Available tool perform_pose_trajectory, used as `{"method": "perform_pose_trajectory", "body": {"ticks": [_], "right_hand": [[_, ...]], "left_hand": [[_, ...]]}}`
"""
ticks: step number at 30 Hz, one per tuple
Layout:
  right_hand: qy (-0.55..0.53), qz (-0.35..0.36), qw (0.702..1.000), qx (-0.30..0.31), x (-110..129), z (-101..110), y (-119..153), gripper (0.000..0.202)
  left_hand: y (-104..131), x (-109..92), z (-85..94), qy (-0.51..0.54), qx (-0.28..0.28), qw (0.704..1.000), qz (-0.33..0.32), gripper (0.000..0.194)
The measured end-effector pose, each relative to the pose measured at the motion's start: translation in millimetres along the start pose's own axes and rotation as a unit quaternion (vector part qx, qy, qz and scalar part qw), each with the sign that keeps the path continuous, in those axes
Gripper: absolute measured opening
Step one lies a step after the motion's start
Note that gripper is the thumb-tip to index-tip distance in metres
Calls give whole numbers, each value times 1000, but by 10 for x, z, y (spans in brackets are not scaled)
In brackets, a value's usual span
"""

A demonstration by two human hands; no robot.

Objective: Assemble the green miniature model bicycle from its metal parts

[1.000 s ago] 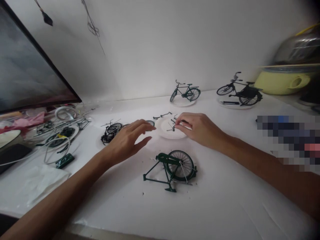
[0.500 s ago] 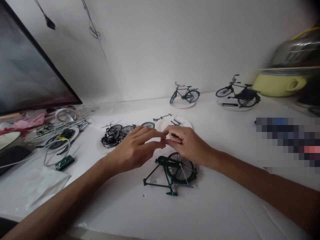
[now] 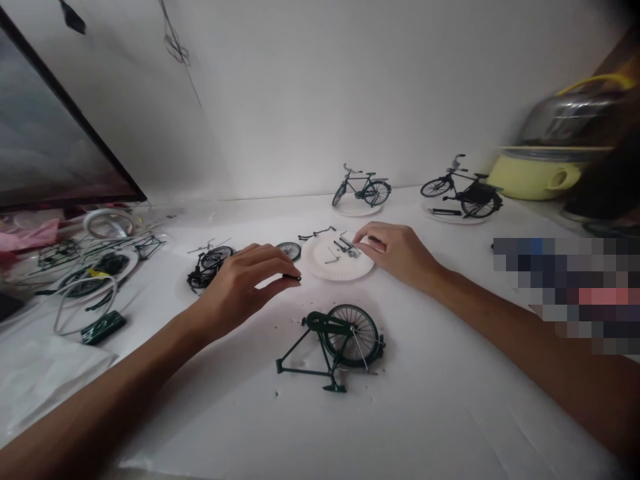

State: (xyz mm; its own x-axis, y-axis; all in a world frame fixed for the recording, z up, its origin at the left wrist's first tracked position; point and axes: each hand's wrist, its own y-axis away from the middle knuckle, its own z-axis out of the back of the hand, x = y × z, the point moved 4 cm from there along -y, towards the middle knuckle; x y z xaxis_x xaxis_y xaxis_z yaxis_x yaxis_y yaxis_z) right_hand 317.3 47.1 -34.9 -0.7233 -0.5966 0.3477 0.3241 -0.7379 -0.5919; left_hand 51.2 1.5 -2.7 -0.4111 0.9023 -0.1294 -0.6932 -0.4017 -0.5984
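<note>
Between the thumb and fingertips of my left hand [image 3: 250,277] is a small dark part [image 3: 291,276]. My right hand [image 3: 395,253] is at the right rim of a white paper plate [image 3: 335,271], its thumb and finger pressed together; a small dark piece [image 3: 374,239] shows against its fingers, and what the fingertips hold is too small to make out. Small dark and silvery parts [image 3: 345,247] lie on the plate. Nearer to me, a green model bicycle frame [image 3: 304,371] with one spoked wheel [image 3: 353,335] lies flat on the white table.
Two assembled model bicycles [image 3: 363,190] [image 3: 467,190] stand at the back by the wall. Black bicycle parts [image 3: 203,270] and a loose wheel [image 3: 289,251] lie beyond my left hand. Cables, a tape roll [image 3: 107,223] and a green packet [image 3: 103,327] are at left, a yellow pot [image 3: 530,177] at right.
My hands were together at the fingertips and have moved apart. The left holds the dark part away from the right, which has moved to the plate's edge. The view has shifted slightly.
</note>
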Motion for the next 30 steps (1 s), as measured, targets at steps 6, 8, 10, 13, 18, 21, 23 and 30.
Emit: {"method": "perform_pose_trajectory", "body": {"ticks": [6,8,10,13,18,21,23,30], "right_hand": [[66,71,992,77,103,-79,-8,15],[89,80,989,92,110,-71,-13,18],[111,83,985,102,119,-60,-18,20],[141,78,981,108,136,-47,-16,23],[175,63,976,109,138,-56,0,25],[183,60,975,108,117,-79,5,23],[182,59,976,108,100,-99,7,21],[171,54,979,100,117,-135,14,22]], "left_hand": [[-15,-39,-76,15,39,999,-10,5],[-15,-17,-83,11,46,999,-10,5],[-10,20,-75,6,47,999,-9,5],[1,77,-56,1,44,999,-9,5],[-2,104,-41,-3,50,999,-3,5],[-9,90,-38,-7,58,998,-3,5],[-16,83,-41,-8,64,998,-4,6],[-124,92,-125,-61,96,993,-24,8]]}}
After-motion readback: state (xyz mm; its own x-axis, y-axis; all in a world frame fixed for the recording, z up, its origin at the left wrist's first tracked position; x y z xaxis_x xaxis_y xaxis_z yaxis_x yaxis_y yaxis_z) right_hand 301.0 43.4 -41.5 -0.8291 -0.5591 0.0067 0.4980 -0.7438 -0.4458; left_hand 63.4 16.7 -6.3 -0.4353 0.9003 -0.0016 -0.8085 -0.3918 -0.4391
